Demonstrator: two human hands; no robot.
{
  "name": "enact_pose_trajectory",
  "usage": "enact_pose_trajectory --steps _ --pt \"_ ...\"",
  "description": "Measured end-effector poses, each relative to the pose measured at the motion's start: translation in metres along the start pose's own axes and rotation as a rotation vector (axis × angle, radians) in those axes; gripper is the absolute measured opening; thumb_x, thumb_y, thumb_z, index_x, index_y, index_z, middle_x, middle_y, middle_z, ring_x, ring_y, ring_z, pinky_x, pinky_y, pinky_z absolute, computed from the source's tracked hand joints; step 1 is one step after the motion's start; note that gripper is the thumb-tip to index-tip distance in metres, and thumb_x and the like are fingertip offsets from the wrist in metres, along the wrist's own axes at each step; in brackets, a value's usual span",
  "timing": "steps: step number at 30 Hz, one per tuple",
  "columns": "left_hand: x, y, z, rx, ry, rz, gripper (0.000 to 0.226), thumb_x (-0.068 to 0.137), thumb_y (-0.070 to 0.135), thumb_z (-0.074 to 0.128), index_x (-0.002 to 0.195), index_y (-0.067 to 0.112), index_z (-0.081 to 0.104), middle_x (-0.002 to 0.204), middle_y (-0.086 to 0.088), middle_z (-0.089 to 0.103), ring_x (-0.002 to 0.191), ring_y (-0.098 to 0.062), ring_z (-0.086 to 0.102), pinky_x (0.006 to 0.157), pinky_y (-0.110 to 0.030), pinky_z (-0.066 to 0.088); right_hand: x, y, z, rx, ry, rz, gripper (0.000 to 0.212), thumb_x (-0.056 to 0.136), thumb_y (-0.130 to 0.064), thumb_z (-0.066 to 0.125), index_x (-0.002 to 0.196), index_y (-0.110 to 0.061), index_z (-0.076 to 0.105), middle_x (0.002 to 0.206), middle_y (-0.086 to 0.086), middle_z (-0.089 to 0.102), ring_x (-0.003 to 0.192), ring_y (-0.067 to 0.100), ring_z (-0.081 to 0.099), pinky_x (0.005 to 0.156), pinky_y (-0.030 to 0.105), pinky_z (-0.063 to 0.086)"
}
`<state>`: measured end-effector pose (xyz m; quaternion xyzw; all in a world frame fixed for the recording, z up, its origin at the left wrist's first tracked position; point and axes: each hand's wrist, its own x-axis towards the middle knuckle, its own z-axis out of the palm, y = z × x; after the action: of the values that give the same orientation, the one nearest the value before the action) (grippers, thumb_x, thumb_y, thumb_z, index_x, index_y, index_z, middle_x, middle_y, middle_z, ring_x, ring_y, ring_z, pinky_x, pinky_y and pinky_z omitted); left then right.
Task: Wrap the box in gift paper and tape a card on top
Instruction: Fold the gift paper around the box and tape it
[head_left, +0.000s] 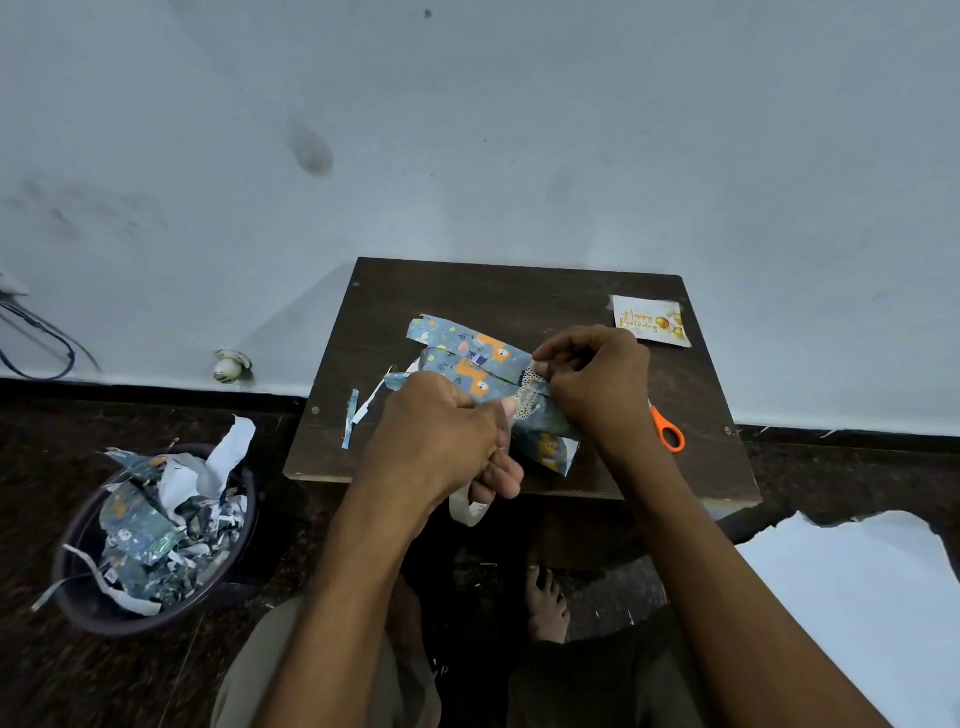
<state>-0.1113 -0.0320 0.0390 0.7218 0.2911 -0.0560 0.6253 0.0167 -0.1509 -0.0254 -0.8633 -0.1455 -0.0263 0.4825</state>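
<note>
A box wrapped in blue gift paper (475, 364) with orange animal prints lies in the middle of the small dark wooden table (519, 291). My left hand (441, 436) grips a roll of clear tape (467, 512) below the box, its thumb lying on the paper. My right hand (597, 379) pinches the tape's end against the paper at the box's right end. A white "Happy Birthday" card (649, 319) lies at the table's far right corner, apart from the box.
Orange-handled scissors (667, 428) lie on the table right of my right wrist. Paper strips (353, 415) lie at the table's left. A dark bin (156, 535) full of paper scraps stands on the floor at left. A white sheet (857, 587) lies at right. Bare feet show beneath the table.
</note>
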Motion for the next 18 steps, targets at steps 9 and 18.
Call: enact_pose_trajectory --steps 9,18 --pt "0.004 -0.002 0.008 0.08 0.016 -0.017 0.04 0.099 0.026 0.064 0.071 -0.003 0.065 0.057 -0.016 0.07 0.049 -0.027 0.067 0.046 -0.026 0.048 -0.014 -0.006 -0.003 -0.276 0.007 -0.293 0.016 0.077 -0.001 0.071 0.081 -0.015 0.077 0.085 -0.002 0.069 0.075 0.015 0.061 0.066 0.035 0.053" --pt "0.002 -0.004 0.0 0.056 0.032 -0.009 0.038 0.099 0.026 0.065 0.077 -0.005 0.067 0.058 -0.018 0.07 0.042 -0.023 0.065 0.042 -0.027 0.05 -0.026 -0.013 -0.009 -0.379 -0.09 -0.284 0.013 0.084 -0.021 0.079 0.093 -0.012 0.083 0.096 0.001 0.061 0.091 0.015 0.053 0.073 0.032 0.046"
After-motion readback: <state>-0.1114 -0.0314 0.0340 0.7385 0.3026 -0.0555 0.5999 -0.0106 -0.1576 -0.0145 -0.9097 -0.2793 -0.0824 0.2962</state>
